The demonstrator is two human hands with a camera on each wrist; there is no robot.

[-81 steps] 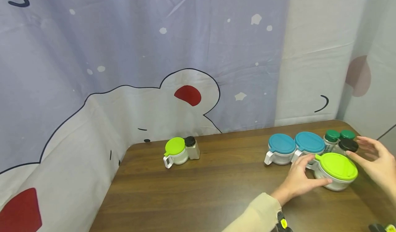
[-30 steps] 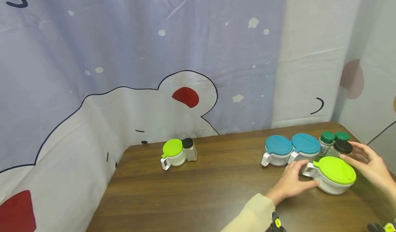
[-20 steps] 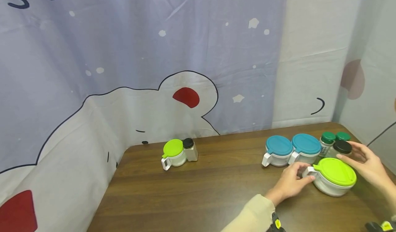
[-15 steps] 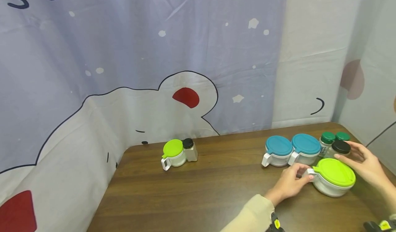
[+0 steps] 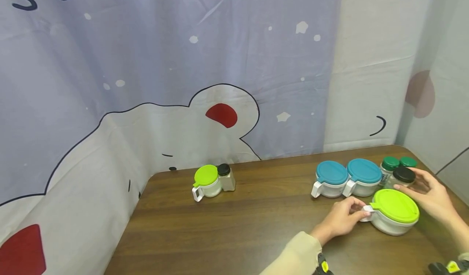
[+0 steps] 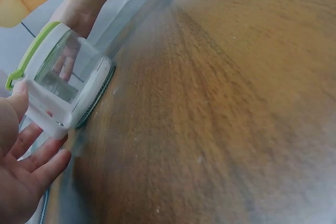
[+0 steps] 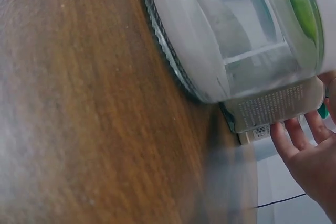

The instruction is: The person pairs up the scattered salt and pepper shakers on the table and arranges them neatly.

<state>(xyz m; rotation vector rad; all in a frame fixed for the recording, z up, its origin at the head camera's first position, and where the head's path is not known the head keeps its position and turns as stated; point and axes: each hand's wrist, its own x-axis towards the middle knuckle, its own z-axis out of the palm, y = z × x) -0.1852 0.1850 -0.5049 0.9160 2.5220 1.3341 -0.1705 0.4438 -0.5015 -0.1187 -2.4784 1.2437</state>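
The left grip (image 5: 342,218) is pinching the green-lidded jar (image 5: 393,216) by its handle, the jar lying rightward; the right grip (image 5: 434,197), loosely spread, is touching the black-capped bottle (image 5: 399,180).

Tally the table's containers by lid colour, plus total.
Lime lids: 2
Blue lids: 2
Dark green lids: 2
Black lids: 2
Total: 8
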